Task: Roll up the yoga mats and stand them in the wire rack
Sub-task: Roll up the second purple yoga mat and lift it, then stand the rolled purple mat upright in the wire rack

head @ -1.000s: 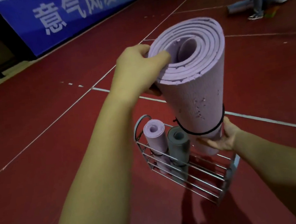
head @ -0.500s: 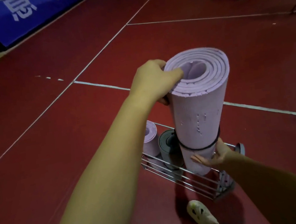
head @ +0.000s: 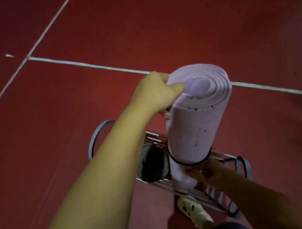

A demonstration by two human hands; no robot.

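Purple rolled mat (head: 192,128) stands almost upright, with its low end down inside the wire rack (head: 190,188). The left hand (head: 155,92) grips the top edge of the roll, thumb lying over the rim and fingers curled under the side. Far below that grip, the right hand (head: 202,173) holds the bottom part of the roll, just under the black band (head: 189,164) that goes around it. Its fingers are blurry, but they wrap on the mat. Beside the low hand sits a dark grey rolled mat (head: 153,164), already standing in the rack. Near the rack, a pale shoe (head: 193,210) rests on the red floor (head: 52,127), which has white lines (head: 90,64).
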